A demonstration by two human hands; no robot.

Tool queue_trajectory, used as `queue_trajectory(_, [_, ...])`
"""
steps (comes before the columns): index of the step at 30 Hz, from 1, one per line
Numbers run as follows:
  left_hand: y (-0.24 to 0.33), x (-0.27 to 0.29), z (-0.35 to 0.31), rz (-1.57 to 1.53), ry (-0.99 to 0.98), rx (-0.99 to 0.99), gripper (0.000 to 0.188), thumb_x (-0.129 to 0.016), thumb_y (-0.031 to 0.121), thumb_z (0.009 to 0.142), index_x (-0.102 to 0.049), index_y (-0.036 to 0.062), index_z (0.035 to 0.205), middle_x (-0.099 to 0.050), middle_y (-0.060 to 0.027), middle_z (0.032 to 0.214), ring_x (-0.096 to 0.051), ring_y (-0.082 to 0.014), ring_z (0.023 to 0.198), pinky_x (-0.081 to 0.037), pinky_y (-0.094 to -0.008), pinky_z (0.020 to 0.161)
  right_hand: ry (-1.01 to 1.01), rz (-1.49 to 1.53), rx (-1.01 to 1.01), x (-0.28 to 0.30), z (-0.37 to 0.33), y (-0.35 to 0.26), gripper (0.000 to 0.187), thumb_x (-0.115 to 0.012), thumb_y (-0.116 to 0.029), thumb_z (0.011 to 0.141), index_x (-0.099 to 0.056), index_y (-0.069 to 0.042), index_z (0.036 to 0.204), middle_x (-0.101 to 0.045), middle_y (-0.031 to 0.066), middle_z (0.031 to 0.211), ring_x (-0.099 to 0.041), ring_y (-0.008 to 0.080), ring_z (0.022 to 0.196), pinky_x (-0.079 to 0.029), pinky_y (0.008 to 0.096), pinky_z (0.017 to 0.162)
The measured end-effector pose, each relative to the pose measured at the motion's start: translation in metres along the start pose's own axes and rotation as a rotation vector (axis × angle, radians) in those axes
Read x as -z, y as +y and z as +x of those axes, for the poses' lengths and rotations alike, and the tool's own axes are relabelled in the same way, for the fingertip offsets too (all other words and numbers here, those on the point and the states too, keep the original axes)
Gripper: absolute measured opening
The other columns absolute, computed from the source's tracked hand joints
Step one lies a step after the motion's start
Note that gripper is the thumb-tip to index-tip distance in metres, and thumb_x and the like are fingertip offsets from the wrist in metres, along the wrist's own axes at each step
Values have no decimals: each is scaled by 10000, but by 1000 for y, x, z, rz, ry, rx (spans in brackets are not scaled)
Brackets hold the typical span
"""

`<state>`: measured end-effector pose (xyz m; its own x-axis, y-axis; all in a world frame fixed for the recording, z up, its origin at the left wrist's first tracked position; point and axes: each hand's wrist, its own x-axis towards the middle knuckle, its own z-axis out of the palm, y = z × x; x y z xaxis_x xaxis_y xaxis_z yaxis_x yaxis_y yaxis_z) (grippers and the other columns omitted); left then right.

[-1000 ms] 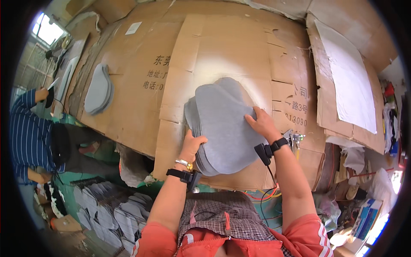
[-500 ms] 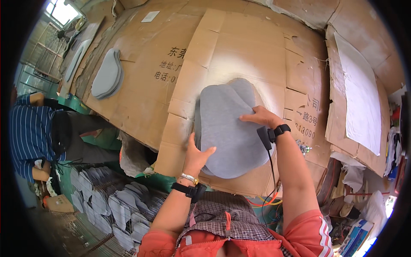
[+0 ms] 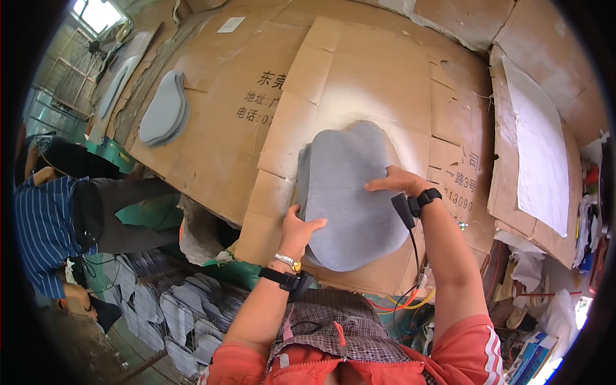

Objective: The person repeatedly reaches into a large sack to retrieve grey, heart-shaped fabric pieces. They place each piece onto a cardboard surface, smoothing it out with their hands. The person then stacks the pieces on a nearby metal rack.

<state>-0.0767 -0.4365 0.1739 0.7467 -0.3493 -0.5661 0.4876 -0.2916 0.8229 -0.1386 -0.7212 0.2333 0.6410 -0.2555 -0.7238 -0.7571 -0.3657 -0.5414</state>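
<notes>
Though smooth and rounded, grey sheets (image 3: pixel 346 212) on creased cardboard (image 3: pixel 372 64).

Dark printed characters (image 3: pixel 255 97) and digits (image 3: pixel 459 201) mark the brown cardboard (image 3: pixel 215 154).

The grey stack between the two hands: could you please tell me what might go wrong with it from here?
Two risks, in my judgement. The edges of the grey stack are uneven, with lower pieces showing at the left, so some pieces may slip apart if the left hand and right hand press unequally. Also, a black cord hangs from the right wrist close to the stack's edge and might catch on it.
</notes>
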Motion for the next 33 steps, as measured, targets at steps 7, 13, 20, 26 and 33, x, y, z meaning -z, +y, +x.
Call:
queue_trajectory(7, [16, 4, -2, -123, -125, 151, 739, -833, 106, 618, -467, -169, 1198, -599, -240, 1120, -612, -264, 1021, -513, -356, 857, -134, 348, 99, -3, -12, -8, 1009, -799, -465, 598, -432, 124, 1330, -561, 257, 1255, -521, 340, 1208, -399, 370, 1021])
queue_trajectory(13, [1, -3, -9, 290, 122, -174, 712, -837, 247, 587, -539, -96, 1135, -637, -232, 1074, -633, -295, 983, -506, -373, 849, 14, 116, 67, -12, -2, 5, 810, -784, -335, 686, -475, 63, 1321, -608, 177, 1205, -581, 262, 1112, -442, 340, 957])
queue_trajectory(20, [50, -20, -49, 404, 56, -391, 631, -807, 246, 617, -541, -21, 1123, -641, -212, 1029, -635, -334, 947, -506, -393, 827, -61, 580, 133, -20, -33, 40, 583, -753, -189, 729, -553, 58, 1217, -642, 147, 1095, -615, 227, 991, -489, 347, 882])
queue_trajectory(26, [99, -33, -81, 382, -33, -706, 549, -782, 224, 637, -538, -3, 1073, -636, -207, 982, -626, -374, 934, -501, -409, 814, 164, 775, 215, -15, -102, 41, 539, -691, -91, 755, -523, 49, 1247, -630, 133, 1134, -612, 245, 1012, -481, 367, 897])
queue_trajectory(33, [203, -56, -104, 242, -277, -949, 477, -729, 163, 608, -568, -33, 1012, -641, -234, 933, -639, -379, 860, -504, -405, 747, 592, 820, 491, 43, -184, 38, 503, -683, -165, 739, -546, 16, 1188, -618, 89, 1030, -612, 221, 935, -488, 349, 873])
